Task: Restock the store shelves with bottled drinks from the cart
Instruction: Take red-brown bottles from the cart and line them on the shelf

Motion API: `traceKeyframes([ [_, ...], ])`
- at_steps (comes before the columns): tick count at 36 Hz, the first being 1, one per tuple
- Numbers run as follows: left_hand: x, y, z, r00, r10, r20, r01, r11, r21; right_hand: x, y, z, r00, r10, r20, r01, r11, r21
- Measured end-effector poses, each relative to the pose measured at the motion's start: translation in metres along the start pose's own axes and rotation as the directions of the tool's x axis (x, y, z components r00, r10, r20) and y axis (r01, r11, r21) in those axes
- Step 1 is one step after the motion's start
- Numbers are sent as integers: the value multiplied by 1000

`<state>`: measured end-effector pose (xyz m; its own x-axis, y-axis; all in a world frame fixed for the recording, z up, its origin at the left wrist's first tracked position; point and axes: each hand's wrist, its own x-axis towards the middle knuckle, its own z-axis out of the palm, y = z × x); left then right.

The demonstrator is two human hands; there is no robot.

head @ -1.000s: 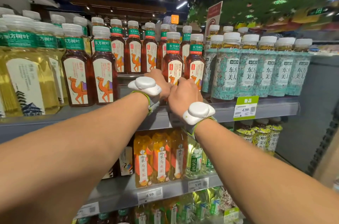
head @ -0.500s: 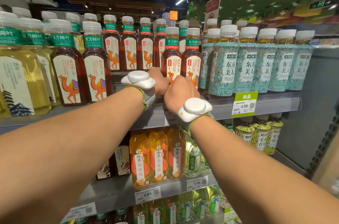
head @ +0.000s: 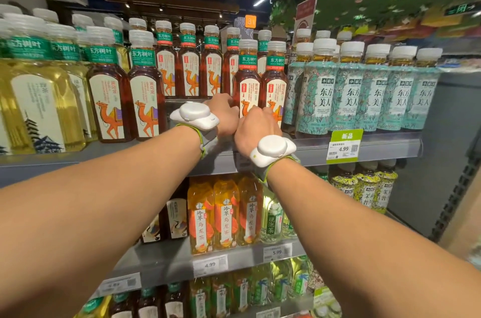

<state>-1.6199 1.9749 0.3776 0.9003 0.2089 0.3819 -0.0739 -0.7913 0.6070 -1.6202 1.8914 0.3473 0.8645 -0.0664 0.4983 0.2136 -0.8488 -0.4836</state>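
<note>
We face a tall store shelf, its top board packed with tea: yellow bottles at the left, dark camel-label bottles in the middle, teal-label bottles at the right. Over the last second our view has drifted right and closer, while both arms have stayed stretched to the same spot. Two dark bottles stand upright at the front edge, just beside the teal row. Our left hand curls around the base of the left one; our right hand curls at the base of the right one, fingers hidden behind the knuckles. We judge the pair is seated and only needs nudging into line. The cart is out of view.
</note>
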Motion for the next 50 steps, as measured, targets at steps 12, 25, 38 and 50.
traceKeyframes([
  [12,-84,-9,-26,939,232,-253,-248,968,-30,-70,-6,-30,976,-203,-78,214,963,164],
  [25,-210,-87,0,989,137,-58,-132,988,81,-206,22,0,953,-251,168,219,957,191],
  [38,-336,-169,11,991,32,130,-45,995,94,-343,21,41,912,-209,352,162,974,157],
  [50,-458,-276,-17,985,-61,162,56,998,38,-486,-31,81,847,-142,512,57,982,178],
])
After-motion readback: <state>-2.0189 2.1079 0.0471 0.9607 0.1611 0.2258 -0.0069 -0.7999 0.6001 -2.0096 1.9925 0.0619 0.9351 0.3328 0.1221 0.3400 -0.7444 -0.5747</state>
